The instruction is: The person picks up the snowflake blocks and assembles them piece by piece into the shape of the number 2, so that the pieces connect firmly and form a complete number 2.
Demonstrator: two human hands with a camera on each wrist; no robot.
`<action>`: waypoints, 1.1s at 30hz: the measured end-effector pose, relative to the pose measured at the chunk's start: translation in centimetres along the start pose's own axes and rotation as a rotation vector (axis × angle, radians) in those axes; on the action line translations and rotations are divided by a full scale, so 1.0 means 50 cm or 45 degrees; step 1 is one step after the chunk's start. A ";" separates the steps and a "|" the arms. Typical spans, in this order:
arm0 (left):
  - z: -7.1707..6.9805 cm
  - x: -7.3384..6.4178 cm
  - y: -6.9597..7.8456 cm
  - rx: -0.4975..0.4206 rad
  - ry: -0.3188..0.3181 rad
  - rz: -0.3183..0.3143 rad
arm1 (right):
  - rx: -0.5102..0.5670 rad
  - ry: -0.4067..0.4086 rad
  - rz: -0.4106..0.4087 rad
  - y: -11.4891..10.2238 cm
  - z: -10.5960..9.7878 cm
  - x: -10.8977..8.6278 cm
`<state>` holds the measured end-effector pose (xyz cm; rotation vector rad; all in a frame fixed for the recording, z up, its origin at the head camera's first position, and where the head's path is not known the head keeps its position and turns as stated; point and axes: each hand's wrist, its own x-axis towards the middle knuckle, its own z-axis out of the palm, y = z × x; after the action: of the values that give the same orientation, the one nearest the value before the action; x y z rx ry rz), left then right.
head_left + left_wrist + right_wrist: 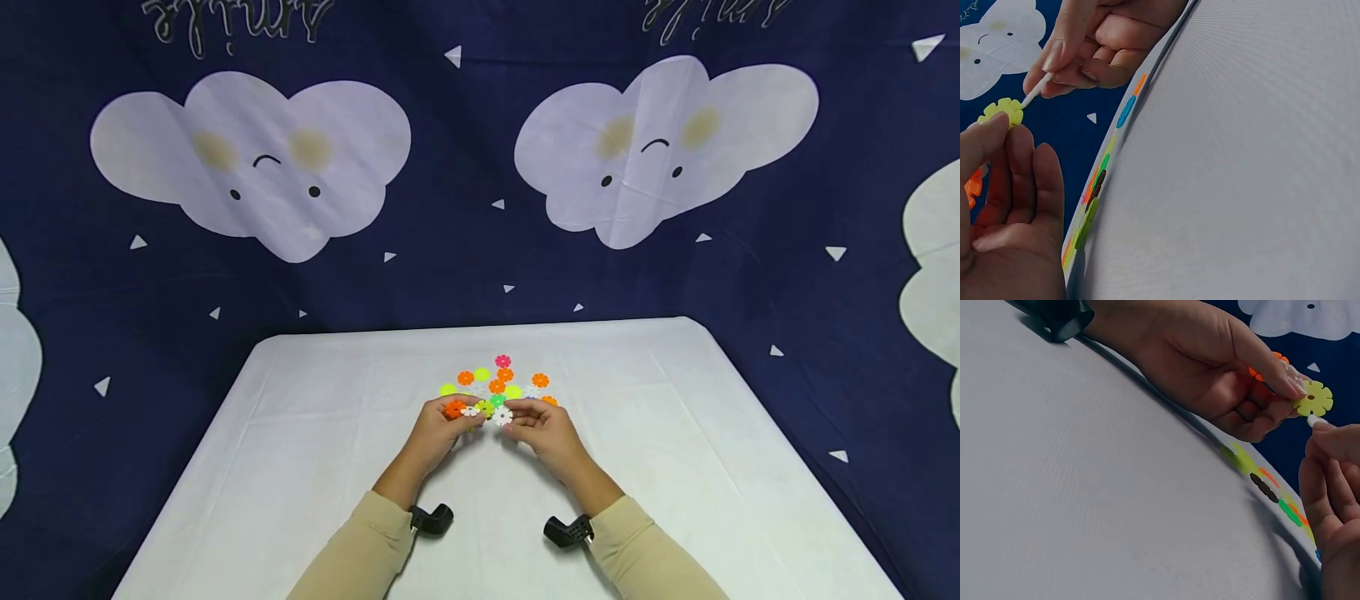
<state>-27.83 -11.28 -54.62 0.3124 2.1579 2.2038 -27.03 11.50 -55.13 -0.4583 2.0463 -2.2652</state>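
Above the white table, my left hand (pixel 435 429) pinches a yellow-green notched flower-shaped disc (pixel 1005 111) between thumb and fingers. Joined in a row with it are a white disc (pixel 470 411) and an orange disc (pixel 454 409), partly covered by the left hand. From the other side, my right hand (pixel 553 433) pinches another white notched disc (pixel 502 416). In the left wrist view that white disc appears edge-on, its tip touching the yellow-green disc's rim. Whether their slots are engaged, I cannot tell.
Loose flower-shaped discs lie on the table (pixel 315 467) just beyond the hands, among them a pink disc (pixel 503 361), orange discs (pixel 540 380) and yellow discs (pixel 447 389). A dark blue cloth (pixel 465 167) with printed clouds hangs behind the table's far edge.
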 end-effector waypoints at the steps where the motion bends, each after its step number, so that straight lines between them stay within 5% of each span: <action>1: 0.000 0.000 0.001 -0.001 0.001 0.000 | 0.036 -0.006 0.010 -0.001 0.000 0.000; 12: 0.002 -0.003 0.007 -0.049 0.005 -0.001 | 0.323 -0.096 0.135 0.004 0.011 -0.001; 20: 0.001 -0.005 0.009 -0.063 0.003 0.018 | 0.221 -0.092 0.154 0.003 0.020 -0.004; 33: 0.003 -0.006 0.011 0.166 -0.004 0.100 | 0.169 -0.066 0.134 0.000 0.024 -0.011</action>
<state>-27.45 -11.21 -54.09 0.4129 2.3314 2.1035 -26.20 10.46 -55.16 -0.3871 1.8359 -2.2839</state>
